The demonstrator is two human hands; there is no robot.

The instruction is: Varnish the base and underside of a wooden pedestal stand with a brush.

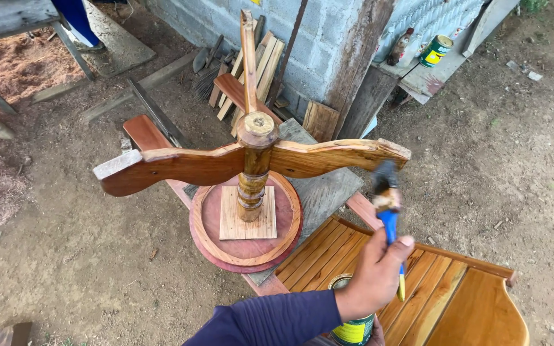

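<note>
Right hand [374, 277] grips a blue-handled paintbrush [387, 204], fingers wrapped tight. Beyond the fingertips, its bristles touch one arm of the upturned wooden table base [251, 163]. Just beneath the wrist sits a varnish can [352, 328]; whether the left hand holds it cannot be told.

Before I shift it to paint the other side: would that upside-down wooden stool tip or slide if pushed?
The stool probably tips easily: its wide legs spread high above one post. Its round seat overhangs the board, so it may slide off. Fresh gloss suggests slippery, wet surfaces.
</note>
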